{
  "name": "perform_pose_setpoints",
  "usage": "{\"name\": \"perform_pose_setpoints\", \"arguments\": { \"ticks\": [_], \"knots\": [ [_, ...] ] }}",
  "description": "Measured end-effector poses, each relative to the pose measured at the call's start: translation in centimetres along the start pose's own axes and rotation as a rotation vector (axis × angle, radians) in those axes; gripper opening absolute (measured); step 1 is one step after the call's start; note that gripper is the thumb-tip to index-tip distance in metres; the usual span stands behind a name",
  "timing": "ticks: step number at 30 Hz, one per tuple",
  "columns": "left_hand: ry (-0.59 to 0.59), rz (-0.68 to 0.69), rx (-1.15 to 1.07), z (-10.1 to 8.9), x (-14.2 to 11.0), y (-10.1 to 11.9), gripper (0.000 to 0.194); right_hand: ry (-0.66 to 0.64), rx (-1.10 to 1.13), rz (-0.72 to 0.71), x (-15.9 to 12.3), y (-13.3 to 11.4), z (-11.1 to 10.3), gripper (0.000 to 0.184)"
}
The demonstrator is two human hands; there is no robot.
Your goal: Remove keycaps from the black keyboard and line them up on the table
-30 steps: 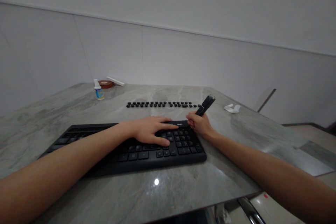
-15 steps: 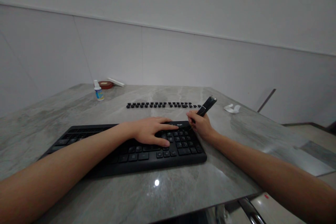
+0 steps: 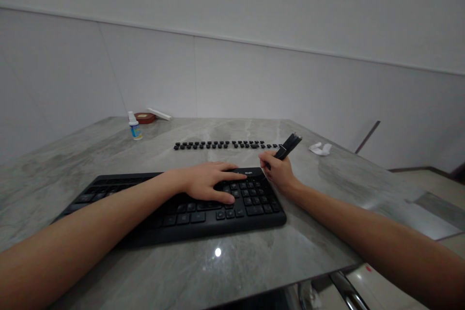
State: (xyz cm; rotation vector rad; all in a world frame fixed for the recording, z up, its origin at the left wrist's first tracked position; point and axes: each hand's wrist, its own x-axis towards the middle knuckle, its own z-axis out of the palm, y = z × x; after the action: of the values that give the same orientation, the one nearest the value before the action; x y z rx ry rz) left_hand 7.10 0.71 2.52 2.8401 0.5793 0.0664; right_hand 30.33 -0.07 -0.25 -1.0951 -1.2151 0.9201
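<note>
My left hand (image 3: 209, 181) lies palm down across the black keyboard (image 3: 232, 225), its fingers spread over the upper part beside the number pad. At the keyboard's top right corner, my right hand (image 3: 278, 172) is closed around a slim black tool (image 3: 289, 145). The tool tilts up and to the right, with a small shiny bit at its upper end; its lower end is hard to make out near the fingers. Much of the keyboard's left half is hidden under my left forearm. Beyond it, loose black keycaps (image 3: 214, 146) lie in two rows.
A small white spray bottle (image 3: 135, 129) stands at the back left, near a reddish-brown case (image 3: 145, 118) and a white strip-like item (image 3: 160, 114). Crumpled white tissue (image 3: 320, 148) lies right of the tool. The grey marble-patterned table (image 3: 254, 261) ends at a front edge; a wall rises behind.
Hardly anything differs. The view has shifted very slightly, and both hands keep their places on and beside the keyboard.
</note>
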Motion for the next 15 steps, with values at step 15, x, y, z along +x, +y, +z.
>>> {"name": "perform_pose_setpoints", "arguments": {
  "ticks": [15],
  "knots": [
    [0.039,0.131,0.174,-1.9,6.0,2.6,0.032,0.036,0.224,0.147,0.0,0.6,-0.1,0.016]
  ]
}}
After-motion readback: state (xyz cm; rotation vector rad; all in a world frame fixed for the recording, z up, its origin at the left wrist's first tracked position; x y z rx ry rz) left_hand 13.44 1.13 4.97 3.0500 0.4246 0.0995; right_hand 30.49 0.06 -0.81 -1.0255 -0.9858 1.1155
